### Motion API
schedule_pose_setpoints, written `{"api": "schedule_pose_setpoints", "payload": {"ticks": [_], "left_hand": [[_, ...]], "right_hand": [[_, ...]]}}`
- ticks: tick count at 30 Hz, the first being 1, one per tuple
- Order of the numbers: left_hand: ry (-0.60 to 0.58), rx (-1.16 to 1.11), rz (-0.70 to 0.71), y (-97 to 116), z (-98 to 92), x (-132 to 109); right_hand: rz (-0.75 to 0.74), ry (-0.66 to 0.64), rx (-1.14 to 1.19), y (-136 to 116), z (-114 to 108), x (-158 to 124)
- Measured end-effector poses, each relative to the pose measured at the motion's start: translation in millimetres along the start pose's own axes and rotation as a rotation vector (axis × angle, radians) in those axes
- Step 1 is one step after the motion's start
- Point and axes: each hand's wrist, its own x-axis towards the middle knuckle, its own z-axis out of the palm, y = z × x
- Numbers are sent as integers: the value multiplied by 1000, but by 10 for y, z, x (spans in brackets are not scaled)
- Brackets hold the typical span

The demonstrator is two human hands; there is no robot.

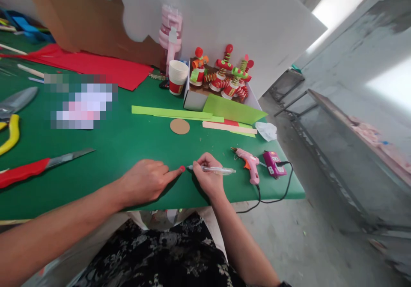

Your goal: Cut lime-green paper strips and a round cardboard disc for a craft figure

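Note:
My left hand [149,180] rests on the green table, its index finger stretched out and the other fingers curled in. At that fingertip is a small red disc [183,168], held down against the tabletop. My right hand [209,175] is closed around a clear pen [221,170], gripped near its tip. The pen's tip points left and sits just beside the red disc; whether they touch I cannot tell. Beyond both hands lies a round brown cardboard piece [180,126]. A pink glue gun [248,163] lies to the right of the pen.
Green paper strips [170,112] lie beyond the cardboard circle. Behind stand paper cups [177,77] and a box [195,100] of paper-spring figures [221,70]. A purple power socket [274,165] trails a cord off the front edge. A red-handled knife [41,167] and yellow-handled scissors [13,133] lie left.

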Motion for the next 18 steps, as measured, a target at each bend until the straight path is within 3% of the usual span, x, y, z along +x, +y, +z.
{"api": "schedule_pose_setpoints", "payload": {"ticks": [18], "left_hand": [[31, 38, 22, -23, -10, 8]], "right_hand": [[-46, -19, -105, 28, 15, 3]]}}
